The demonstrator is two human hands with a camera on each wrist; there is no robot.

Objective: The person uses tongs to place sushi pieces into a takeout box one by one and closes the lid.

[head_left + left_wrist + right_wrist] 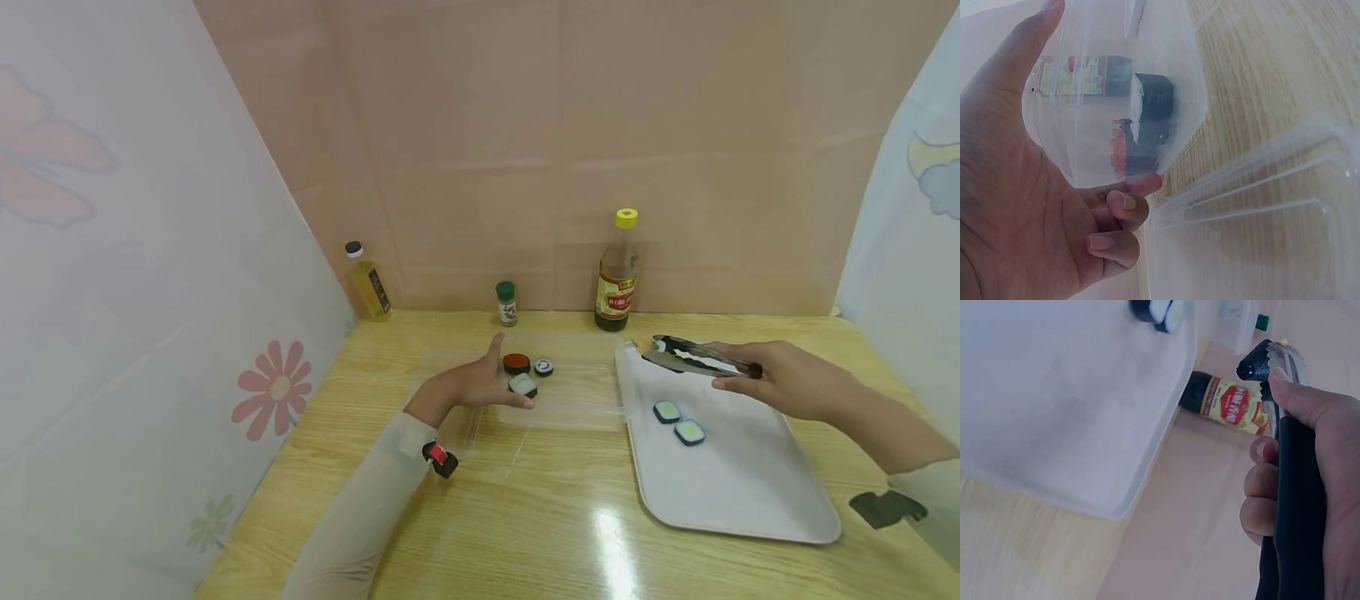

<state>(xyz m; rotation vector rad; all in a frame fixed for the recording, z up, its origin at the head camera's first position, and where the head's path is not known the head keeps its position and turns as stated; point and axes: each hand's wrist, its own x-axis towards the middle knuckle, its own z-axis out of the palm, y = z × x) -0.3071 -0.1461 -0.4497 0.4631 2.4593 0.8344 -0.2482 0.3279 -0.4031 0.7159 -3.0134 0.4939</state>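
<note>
My left hand (480,383) spans the left end of a clear plastic container (588,417), thumb along the far side and fingers curled at the near side. Inside sit a sushi piece topped with orange roe (517,362), a small round roll (544,367) and a white-topped piece (522,384), all black-wrapped. My right hand (787,379) grips black-handled metal tongs (705,358) above the far left of a white tray (735,483). Between the tong tips is a black-wrapped sushi piece (1254,365). Two sushi rolls (667,411) with yellow-green centres lie on the tray.
A clear plastic lid (1260,250) lies on the table beside the container, partly under my left forearm. Along the back wall stand an oil bottle (371,283), a green-capped spice jar (506,304) and a yellow-capped sauce bottle (618,275). The tray's left edge borders the container.
</note>
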